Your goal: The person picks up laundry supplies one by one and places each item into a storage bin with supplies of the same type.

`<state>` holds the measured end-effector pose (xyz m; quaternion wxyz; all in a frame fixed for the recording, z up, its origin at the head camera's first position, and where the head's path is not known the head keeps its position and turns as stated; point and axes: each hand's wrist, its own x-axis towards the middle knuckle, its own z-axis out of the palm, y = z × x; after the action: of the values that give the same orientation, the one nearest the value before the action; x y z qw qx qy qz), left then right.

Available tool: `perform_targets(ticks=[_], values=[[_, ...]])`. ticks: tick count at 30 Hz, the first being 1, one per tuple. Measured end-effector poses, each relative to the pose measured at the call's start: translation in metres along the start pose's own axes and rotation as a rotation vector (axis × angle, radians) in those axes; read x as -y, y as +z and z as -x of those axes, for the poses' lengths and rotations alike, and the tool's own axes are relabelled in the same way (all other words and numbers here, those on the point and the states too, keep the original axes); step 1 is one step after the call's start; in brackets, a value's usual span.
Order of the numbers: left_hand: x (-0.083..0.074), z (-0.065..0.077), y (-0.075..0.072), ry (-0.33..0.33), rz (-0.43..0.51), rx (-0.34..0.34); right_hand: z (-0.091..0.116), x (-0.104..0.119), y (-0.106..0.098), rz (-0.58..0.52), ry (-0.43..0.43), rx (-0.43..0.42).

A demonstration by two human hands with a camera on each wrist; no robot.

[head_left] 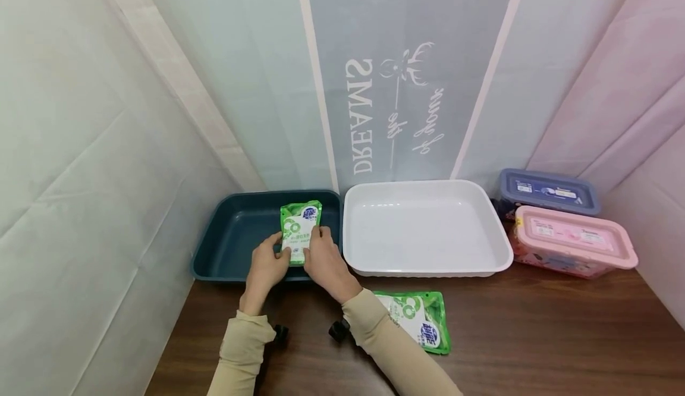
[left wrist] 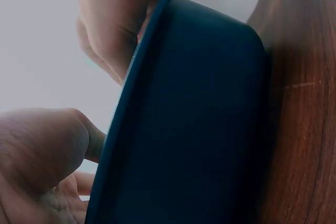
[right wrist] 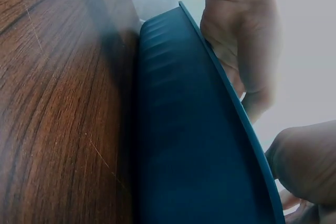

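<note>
A green and white pouch (head_left: 299, 229) is held between both hands over the right part of a dark teal tray (head_left: 230, 235). My left hand (head_left: 266, 266) grips the pouch's left edge, with the thumb near its lower corner. On the opposite edge my right hand (head_left: 327, 259) grips it, thumb in front. Both wrist views are mostly filled by the tray's outer wall (left wrist: 189, 114), which hides the pouch and the fingertips there. Another green and white pouch (head_left: 414, 319) lies flat on the table, partly covered by the right forearm.
A white tray (head_left: 428, 229) stands directly right of the teal one. Farther right sit a blue lidded box (head_left: 548, 191) and a pink lidded box (head_left: 575, 238), the pink one in front. Curtain-like fabric (head_left: 396, 75) rises behind the trays. The table (head_left: 535, 336) is dark wood.
</note>
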<state>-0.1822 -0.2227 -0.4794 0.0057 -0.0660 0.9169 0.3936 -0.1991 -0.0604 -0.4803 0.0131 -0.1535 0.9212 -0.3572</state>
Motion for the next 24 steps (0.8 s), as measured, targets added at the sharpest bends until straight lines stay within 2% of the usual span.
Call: perform_targets(ticks=[12, 24], values=[[-0.0020, -0.0008, 0.0063, -0.033, -0.084, -0.019, 0.0017, 0.0016, 0.0037, 0.097, -0.058, 0.033], [-0.0039, -0.0018, 0.0073, -0.023, -0.149, -0.018, 0.0017, 0.0031, 0.0017, 0.070, -0.059, 0.078]])
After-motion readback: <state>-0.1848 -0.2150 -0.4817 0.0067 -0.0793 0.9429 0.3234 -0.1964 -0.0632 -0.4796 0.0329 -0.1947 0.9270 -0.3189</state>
